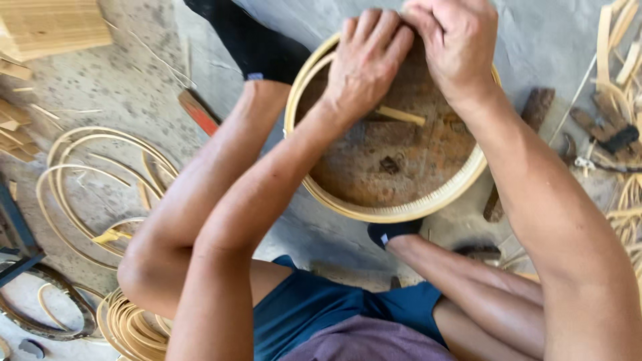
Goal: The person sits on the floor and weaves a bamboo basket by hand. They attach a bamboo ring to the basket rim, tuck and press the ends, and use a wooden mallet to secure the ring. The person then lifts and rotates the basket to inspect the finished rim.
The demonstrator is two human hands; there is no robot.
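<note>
Head view looks straight down on my two hands at the far rim of a round bamboo hoop [401, 212] lying flat on the concrete floor [134, 87] between my legs. A socked foot [391, 230] touches its near edge, and the other foot [251, 40] lies beside it on the left.

My left hand [366, 63] is curled, fingers pressed together and bent down over the far rim; whether they pinch the strip or only press on it I cannot tell, since the knuckles hide the tips. My right hand [458, 47] is closed in a loose fist just beside it, touching it, and its fingertips are hidden too.

I judge the hoop to be light and springy: thin pale strips wound in layers, stiff along the edge but ready to flex out of round if squeezed from one side. The layers could slip against each other or a strip could split along the grain, so the hold belongs on the rim itself, thumb inside and fingers outside, with both hands close together as they are now. Its smooth edge looks a little slippery.

Inside the ring a short stick [400, 115] lies on stained floor. Loose coils [100, 187] lie well apart to the left, a tighter bundle [130, 327] sits by my knee, and offcuts [618, 120] lie to the right.
</note>
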